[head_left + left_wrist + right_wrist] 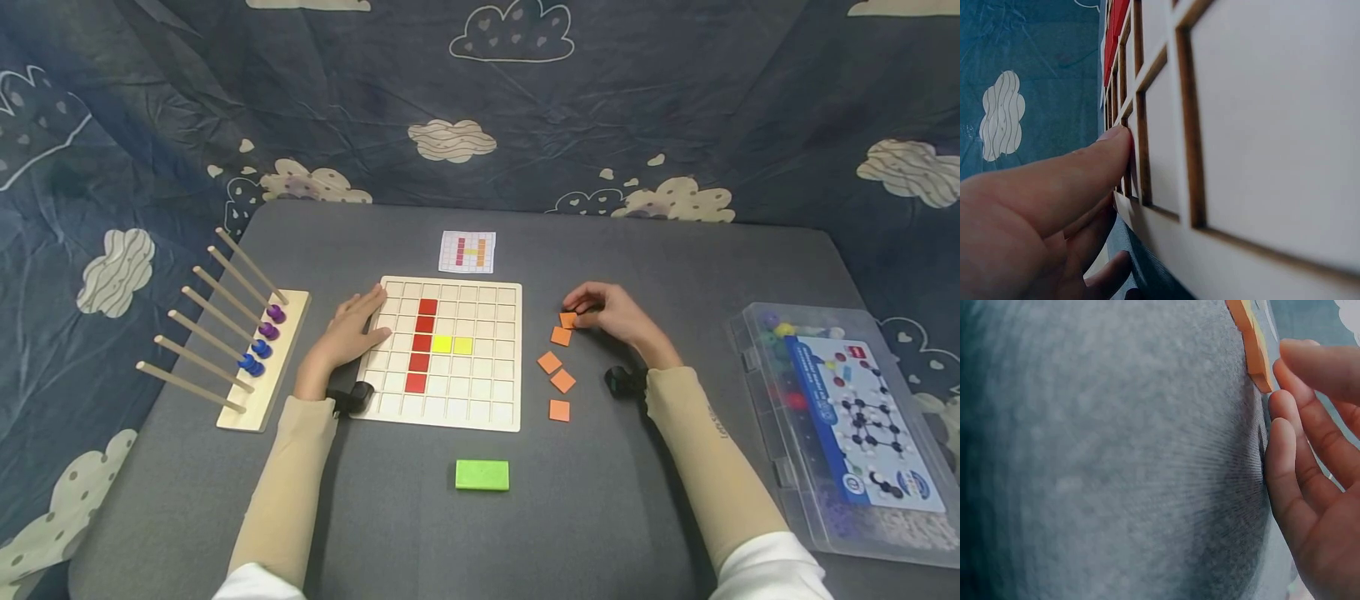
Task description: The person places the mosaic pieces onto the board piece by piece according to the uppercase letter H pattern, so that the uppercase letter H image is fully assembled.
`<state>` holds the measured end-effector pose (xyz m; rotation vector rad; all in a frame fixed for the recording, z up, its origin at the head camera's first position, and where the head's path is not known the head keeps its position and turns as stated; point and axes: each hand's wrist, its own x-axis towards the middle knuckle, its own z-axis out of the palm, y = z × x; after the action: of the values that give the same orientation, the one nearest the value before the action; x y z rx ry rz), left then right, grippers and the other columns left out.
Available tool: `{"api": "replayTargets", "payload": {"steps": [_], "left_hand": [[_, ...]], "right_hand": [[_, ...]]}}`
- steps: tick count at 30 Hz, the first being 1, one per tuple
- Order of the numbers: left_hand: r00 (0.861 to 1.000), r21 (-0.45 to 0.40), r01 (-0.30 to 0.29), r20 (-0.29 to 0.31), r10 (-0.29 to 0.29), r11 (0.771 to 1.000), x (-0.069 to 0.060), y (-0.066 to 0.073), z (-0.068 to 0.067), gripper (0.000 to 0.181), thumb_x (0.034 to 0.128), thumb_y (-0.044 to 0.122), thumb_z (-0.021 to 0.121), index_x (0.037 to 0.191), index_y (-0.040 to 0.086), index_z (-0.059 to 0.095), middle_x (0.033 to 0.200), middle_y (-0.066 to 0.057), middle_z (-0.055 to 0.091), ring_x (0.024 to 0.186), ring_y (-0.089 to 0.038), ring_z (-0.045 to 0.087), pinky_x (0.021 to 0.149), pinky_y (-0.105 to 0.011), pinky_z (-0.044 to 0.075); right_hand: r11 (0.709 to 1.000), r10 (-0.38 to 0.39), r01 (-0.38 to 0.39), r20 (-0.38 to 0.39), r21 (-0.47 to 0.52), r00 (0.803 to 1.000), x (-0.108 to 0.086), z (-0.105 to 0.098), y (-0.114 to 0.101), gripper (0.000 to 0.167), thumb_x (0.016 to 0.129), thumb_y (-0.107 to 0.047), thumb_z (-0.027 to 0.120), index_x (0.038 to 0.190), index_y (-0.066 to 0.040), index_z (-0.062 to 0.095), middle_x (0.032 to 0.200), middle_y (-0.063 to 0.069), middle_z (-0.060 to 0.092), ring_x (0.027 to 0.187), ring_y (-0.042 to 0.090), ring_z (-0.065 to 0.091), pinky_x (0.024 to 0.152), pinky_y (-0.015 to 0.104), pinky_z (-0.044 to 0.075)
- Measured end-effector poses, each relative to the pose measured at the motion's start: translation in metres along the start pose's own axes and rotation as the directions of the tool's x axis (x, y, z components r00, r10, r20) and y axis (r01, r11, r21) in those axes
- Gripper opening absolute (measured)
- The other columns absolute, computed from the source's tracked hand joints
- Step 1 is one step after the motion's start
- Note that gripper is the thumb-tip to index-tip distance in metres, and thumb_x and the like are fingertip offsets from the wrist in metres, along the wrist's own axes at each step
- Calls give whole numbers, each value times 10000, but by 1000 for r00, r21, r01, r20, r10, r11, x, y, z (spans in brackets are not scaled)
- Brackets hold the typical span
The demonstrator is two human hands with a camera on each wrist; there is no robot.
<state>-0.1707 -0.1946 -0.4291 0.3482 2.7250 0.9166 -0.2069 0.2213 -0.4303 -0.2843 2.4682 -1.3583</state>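
A wooden grid board (480, 367) lies on the table, with a column of red square tiles (421, 343) and two yellow square tiles (453, 345) in its cells. My left hand (348, 332) rests at its left edge, fingers extended along the side. In the left wrist view the thumb (1100, 159) touches the board's rim. Right of the board, several loose orange square tiles (550, 362) lie in a rough line. My right hand (611, 312) is over the farthest orange tile (568, 320). In the right wrist view, thumb and index tips appear slightly apart from a tile (1258, 359).
Behind the board lies a pattern card (467, 252). A green block (482, 475) is in front. At left stands a wooden peg rack (262, 358) with purple and blue beads; at right, a clear plastic case (847, 425) holds coloured parts.
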Motion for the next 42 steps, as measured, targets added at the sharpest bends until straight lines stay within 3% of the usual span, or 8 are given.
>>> {"api": "replayTargets", "payload": {"steps": [7,18,24,30,37,42], "left_hand": [[1000,-2,-5,-5,5,1000,0,-1,0,646,957,148,559,1490,-29,240,1565,-186,153,1404,-460,60,1050,-683,62],[1000,1,2,-7,-2,1000,0,-1,0,653,954,152,563,1493,-21,240,1567,-180,152,1407,-453,58,1055,-675,62],[1000,4,1,-4,-1,1000,1,-2,0,655,955,159,566,1495,-18,240,1568,-176,153,1408,-451,58,1055,-675,67],[1000,1,9,-1,-9,1000,1,-1,0,656,954,162,564,1495,-18,238,1569,-175,151,1410,-447,52,1062,-665,60],[1000,9,14,-4,-14,1000,2,-1,0,658,950,162,566,1493,-20,241,1567,-176,156,1410,-446,56,1070,-652,64],[1000,11,11,-3,-11,1000,2,-2,0,657,953,163,564,1494,-19,240,1567,-176,156,1409,-448,57,1072,-649,59]], "right_hand": [[994,0,-3,-22,-105,1000,2,6,-5,274,778,144,635,1028,35,657,997,171,611,895,277,522,780,367,421],[991,-29,25,-30,-132,999,2,8,-7,262,757,170,622,980,39,667,907,153,612,811,249,520,701,322,437],[999,-45,45,-2,-31,999,2,0,-8,164,848,96,617,1005,81,662,890,191,616,741,210,536,637,279,450],[999,-1,-1,34,52,999,9,-1,-19,215,886,0,643,1085,83,637,937,159,610,784,204,560,696,316,494],[995,-21,14,74,101,997,27,15,-39,211,888,-5,639,1084,74,638,955,163,611,809,208,564,777,372,502],[991,-53,41,89,129,995,41,35,-50,164,872,38,628,1030,71,655,928,158,608,790,213,547,759,368,488]]}}
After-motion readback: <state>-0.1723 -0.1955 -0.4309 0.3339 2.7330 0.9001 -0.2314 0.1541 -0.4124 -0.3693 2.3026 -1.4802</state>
